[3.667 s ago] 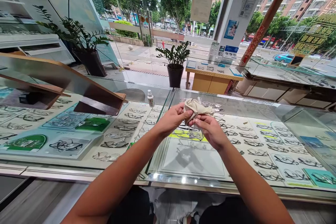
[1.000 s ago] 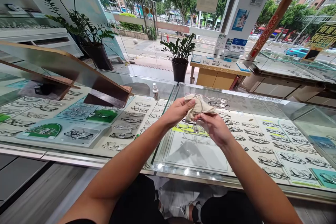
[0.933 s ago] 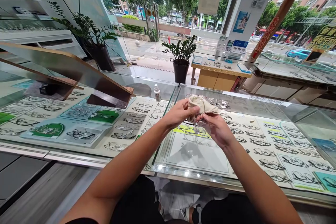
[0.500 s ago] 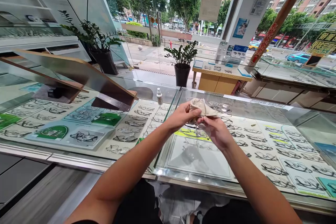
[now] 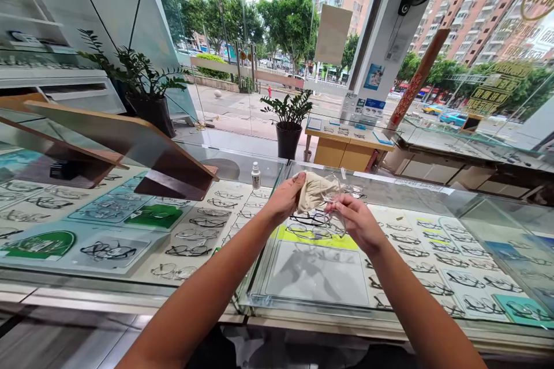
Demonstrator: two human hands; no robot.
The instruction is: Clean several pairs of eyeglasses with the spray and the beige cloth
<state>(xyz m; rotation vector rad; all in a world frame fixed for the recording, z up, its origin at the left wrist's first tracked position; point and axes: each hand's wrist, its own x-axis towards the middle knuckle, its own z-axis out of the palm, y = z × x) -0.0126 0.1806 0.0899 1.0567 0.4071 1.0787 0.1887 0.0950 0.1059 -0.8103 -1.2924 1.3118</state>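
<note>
My left hand (image 5: 286,197) is closed on a cream cleaning cloth (image 5: 315,191), its thumb on top. In my right hand (image 5: 355,218) I pinch a pair of clear, thin-framed eyeglasses (image 5: 336,184); part of the frame shows beside the cloth's right edge, and a temple seems to hang below my fingers. How much of the eyeglasses lies behind the cloth is hidden. Both hands are raised above the glass display case (image 5: 320,277), where rows of spectacles lie under the glass.
A small white spray bottle (image 5: 255,176) stands on the counter left of my hands. Tilted wooden-edged panels (image 5: 130,138) rise at the left. Beyond the counter are a potted plant (image 5: 288,138) and a wooden display table (image 5: 346,150); more spectacles (image 5: 465,279) lie at the right.
The cloth has moved left with my left hand, and the eyeglasses now show more clearly in my right hand. The camera view has tilted up a little and shifted right.
</note>
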